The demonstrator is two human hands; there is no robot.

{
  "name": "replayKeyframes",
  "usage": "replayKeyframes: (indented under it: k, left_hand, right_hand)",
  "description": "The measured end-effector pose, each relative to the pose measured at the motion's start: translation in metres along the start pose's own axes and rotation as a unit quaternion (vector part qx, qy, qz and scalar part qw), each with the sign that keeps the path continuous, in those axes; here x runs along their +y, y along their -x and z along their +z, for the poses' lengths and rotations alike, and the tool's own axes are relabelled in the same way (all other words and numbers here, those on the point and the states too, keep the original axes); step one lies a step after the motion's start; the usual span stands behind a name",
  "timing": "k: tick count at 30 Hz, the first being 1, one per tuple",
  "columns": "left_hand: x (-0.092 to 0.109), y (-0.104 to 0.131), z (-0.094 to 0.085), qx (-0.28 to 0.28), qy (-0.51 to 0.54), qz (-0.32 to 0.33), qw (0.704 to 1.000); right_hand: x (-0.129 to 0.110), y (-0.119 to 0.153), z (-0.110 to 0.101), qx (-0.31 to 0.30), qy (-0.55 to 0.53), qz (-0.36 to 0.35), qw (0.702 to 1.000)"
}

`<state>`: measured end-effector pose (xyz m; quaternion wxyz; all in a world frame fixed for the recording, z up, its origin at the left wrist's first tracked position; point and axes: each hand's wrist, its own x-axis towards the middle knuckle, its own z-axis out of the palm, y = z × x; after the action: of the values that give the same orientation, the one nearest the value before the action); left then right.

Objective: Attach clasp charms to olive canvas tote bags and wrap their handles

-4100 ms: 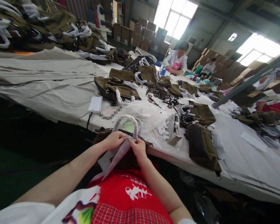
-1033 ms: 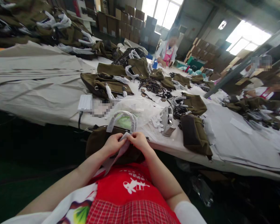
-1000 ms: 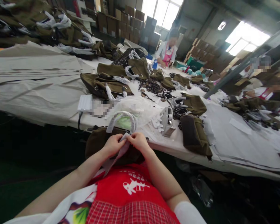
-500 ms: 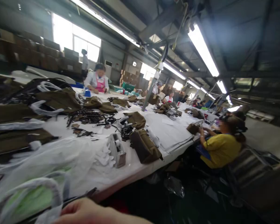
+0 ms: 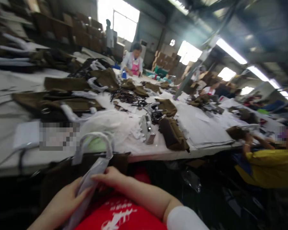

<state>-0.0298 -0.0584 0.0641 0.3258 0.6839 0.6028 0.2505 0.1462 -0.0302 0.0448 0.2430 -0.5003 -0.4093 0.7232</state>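
Observation:
An olive-brown bag hangs at the table's front edge, close to my body. One handle, covered in white wrapping, arches above it; another white-wrapped handle slants down towards me. My left hand grips the lower stretch of this slanting handle, thumb along its side. Higher up, my right hand pinches the same handle between thumb and fingers. The bag's lower body is dark and hard to make out. Behind the arched handle, clear plastic with a green patch lies on the table.
A tape dispenser stands beside an olive pouch near the table edge. More olive bags lie to the left, with dark straps beyond. A co-worker in yellow sits at right; another in a pink apron works across the table.
The view has tilted down and turned left. Both my hands now show on the wrapped handle, where only one hand showed before. More of the bag has come into sight.

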Motion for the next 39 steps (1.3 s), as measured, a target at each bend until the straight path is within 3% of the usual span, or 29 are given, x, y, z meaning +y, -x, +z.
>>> replayKeyframes:
  k: [2,7,10,14,19,23,28,33,39]
  left_hand:
    - [0.001,0.016,-0.004,-0.039,0.006,-0.042,0.998]
    - [0.017,0.027,0.001,0.066,-0.054,-0.043,0.995]
    - [0.027,0.035,0.011,0.108,-0.172,0.001,0.979]
    - [0.026,0.047,0.024,0.100,-0.303,0.089,0.944]
    - [0.011,0.053,0.026,0.103,-0.357,0.171,0.912]
    - [0.007,0.057,0.025,0.096,-0.348,0.204,0.910]
    - [0.011,0.057,0.025,0.075,-0.363,0.200,0.907]
    - [0.010,0.059,0.025,0.109,-0.365,0.223,0.897]
    - [0.008,0.061,0.022,0.102,-0.344,0.197,0.912]
  right_hand:
    - [-0.001,0.000,0.007,0.001,0.011,0.039,0.999]
    - [0.006,-0.004,0.017,0.065,0.029,0.018,0.997]
    - [0.009,-0.004,0.022,0.085,0.040,0.015,0.995]
    - [0.008,-0.004,0.026,0.087,0.033,0.011,0.996]
    - [0.009,-0.003,0.024,0.044,-0.034,-0.007,0.998]
    - [0.012,-0.006,0.023,0.031,-0.045,-0.013,0.998]
    - [0.016,-0.008,0.026,0.018,-0.123,-0.007,0.992]
    - [0.014,-0.002,0.025,-0.004,-0.163,-0.011,0.987]
    - [0.000,0.006,0.022,-0.098,-0.154,-0.045,0.982]
